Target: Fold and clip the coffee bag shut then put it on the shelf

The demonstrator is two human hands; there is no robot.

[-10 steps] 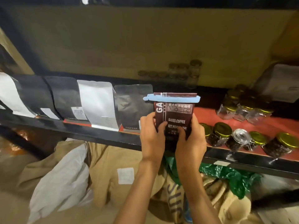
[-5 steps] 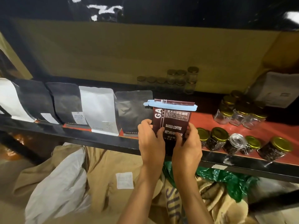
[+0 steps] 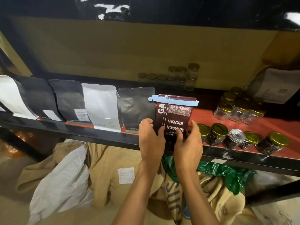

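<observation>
A dark brown coffee bag [image 3: 176, 116] printed "BAKED.COFFEE" stands upright at the front of the red shelf [image 3: 267, 125]. Its top is folded over and a light blue clip [image 3: 173, 101] runs across the fold. My left hand [image 3: 151, 137] grips the bag's lower left edge, thumb on the front. My right hand [image 3: 188, 142] holds the lower right edge. The bag's bottom is hidden behind my fingers.
A row of black and white coffee pouches [image 3: 102, 106] stands left of the bag. Gold-lidded jars of beans [image 3: 218, 133] crowd the shelf on the right, empty jars [image 3: 180, 75] at the back. Burlap sacks [image 3: 113, 168] and a green plastic bag [image 3: 227, 172] lie below the shelf's black edge [image 3: 243, 159].
The bag has come down between my hands toward the shelf surface, next to the black pouch. My fingers have slid lower on its sides.
</observation>
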